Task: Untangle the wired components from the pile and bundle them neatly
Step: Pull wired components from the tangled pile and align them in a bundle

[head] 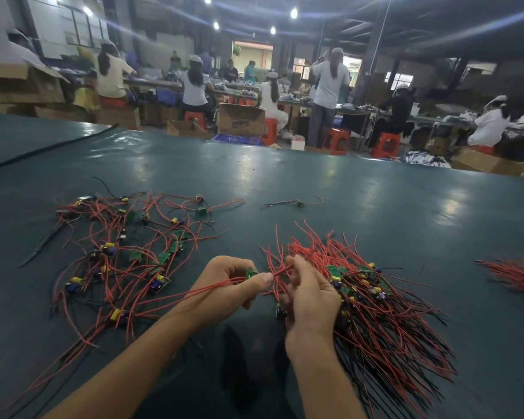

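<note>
Teal table [330, 189] under wires [384, 322]; workers [194, 86] behind.

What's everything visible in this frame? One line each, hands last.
table: one, dark green, fills foreground
pile: one, tangled red and black wires with green boards, left
bundle: one, aligned red and black wires, right
component: one, green board with red wires, in left hand
loose component: one, alone, far centre
wire bunch: one, red, right edge
stools: several, red, background
boxes: several, brown, background
workers: many, mostly white tops, background
left hand: pinches component
right hand: grips bundle
</note>
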### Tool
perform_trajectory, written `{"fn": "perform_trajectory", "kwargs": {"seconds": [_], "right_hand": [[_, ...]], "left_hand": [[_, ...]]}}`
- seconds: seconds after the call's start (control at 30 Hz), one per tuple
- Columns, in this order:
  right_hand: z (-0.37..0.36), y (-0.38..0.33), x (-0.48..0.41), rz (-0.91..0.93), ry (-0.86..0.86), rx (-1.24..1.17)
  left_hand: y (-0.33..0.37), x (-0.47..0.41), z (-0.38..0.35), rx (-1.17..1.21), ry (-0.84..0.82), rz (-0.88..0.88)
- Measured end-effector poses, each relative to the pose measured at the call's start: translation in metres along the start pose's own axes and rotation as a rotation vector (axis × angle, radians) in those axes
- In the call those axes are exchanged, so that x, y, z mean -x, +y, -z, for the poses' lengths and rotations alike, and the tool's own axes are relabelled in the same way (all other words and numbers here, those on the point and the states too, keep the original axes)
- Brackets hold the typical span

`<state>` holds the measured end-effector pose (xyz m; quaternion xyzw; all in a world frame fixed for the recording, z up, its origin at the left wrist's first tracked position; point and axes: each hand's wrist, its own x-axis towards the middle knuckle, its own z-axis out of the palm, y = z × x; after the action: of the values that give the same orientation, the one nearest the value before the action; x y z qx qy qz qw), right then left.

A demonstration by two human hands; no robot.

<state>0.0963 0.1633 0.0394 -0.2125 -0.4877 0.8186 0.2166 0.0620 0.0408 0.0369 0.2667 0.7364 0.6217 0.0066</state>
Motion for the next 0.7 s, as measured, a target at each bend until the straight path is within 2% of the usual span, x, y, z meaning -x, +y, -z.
{"fn": "perform_trajectory", "kwargs": {"seconds": [0.17, 0.3, 0.4, 0.47, 0.53, 0.6, 0.7], "right_hand": [[0.016, -0.016, -0.018, 0.063, 0.138, -0.166], [0.016, -0.013, -0.016, 0.117, 0.155, -0.153], [0.009, -0.006, -0.009, 0.058, 0.057, -0.135], [0.004, 0.0, -0.003, -0.004, -0.044, -0.014], [-0.003, 0.008, 0.006, -0.028, -0.17, 0.109], [-0.01, 0.014, 0.015, -0.015, -0.268, 0.117], [-0.01, 0.012, 0.016, 0.021, -0.249, 0.143]], "left_hand": [[0.005, 0.0, 0.008, -0.025, -0.071, -0.018], [0.005, 0.001, 0.009, 0.012, -0.047, -0.016], [0.004, 0.0, 0.012, 0.067, 0.051, -0.015], [0.004, -0.002, 0.013, 0.084, 0.092, 0.002], [0.005, -0.001, 0.011, 0.1, 0.087, 0.015], [0.006, 0.0, 0.009, 0.113, 0.053, 0.02], [0.006, 0.0, 0.008, 0.108, 0.01, 0.027]]}}
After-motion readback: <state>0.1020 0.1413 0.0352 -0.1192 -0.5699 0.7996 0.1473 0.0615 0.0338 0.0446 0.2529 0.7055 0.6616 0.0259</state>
